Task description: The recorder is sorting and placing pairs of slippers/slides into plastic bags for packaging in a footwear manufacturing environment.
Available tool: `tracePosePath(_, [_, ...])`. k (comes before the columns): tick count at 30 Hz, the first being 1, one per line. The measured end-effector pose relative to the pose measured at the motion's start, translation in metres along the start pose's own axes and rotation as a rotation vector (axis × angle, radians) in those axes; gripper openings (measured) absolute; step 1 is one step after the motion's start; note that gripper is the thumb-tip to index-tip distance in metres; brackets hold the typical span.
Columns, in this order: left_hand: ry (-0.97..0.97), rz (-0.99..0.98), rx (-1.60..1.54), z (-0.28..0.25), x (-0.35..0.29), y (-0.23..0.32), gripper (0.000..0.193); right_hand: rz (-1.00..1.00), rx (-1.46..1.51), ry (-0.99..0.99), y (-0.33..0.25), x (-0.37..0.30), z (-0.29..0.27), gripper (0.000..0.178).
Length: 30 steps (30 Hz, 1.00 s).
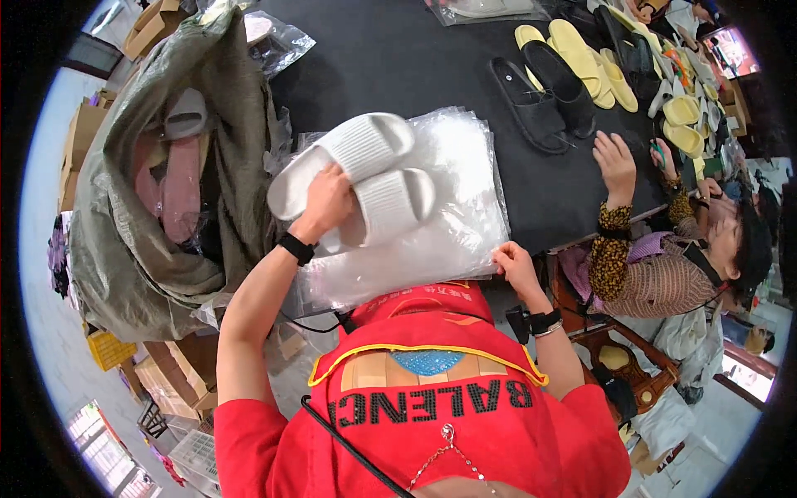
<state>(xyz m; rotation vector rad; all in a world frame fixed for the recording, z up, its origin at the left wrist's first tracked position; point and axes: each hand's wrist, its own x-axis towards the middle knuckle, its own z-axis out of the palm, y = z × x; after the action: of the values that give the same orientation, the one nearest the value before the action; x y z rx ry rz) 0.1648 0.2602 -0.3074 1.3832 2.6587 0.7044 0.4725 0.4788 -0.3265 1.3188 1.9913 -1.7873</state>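
My left hand (330,199) is closed on a pair of light grey slippers (369,149) with ribbed straps, gripping them along their inner sides. The pair lies tilted over a stack of clear plastic bags (457,191) on the dark table. At the stack's near right corner, my right hand (516,267) has thumb and fingers pinched together on a bag edge. Whether it holds one bag or more is too small to tell.
To the left an open woven sack (108,216) holds pink and grey slippers. Black slippers (531,108) and yellow slippers (577,54) lie at the far right of the dark table (374,58). A co-worker (656,274) sits at the right, hands over the table. Cardboard boxes (170,378) stand at lower left.
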Motion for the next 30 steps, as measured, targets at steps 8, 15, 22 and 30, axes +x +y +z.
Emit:
tracePosePath(8, [-0.226, 0.256, -0.098, 0.091, 0.027, 0.106, 0.024, -0.096, 0.015, 0.057, 0.041, 0.014, -0.008, 0.019])
tracePosePath(15, [-0.210, 0.061, 0.125, 0.058, 0.056, 0.032, 0.023, -0.068, -0.286, 0.108, 0.064, 0.003, -0.015, 0.013])
tracePosePath(22, [-0.302, 0.036, 0.128, -0.003, 0.059, 0.060, 0.017, -0.964, -0.852, 0.440, -0.040, 0.005, 0.002, 0.049])
tracePosePath(30, [-0.082, 0.106, -0.020, 0.058, -0.033, -0.015, 0.027, -0.820, -1.063, 0.062, 0.023, 0.034, 0.050, 0.096])
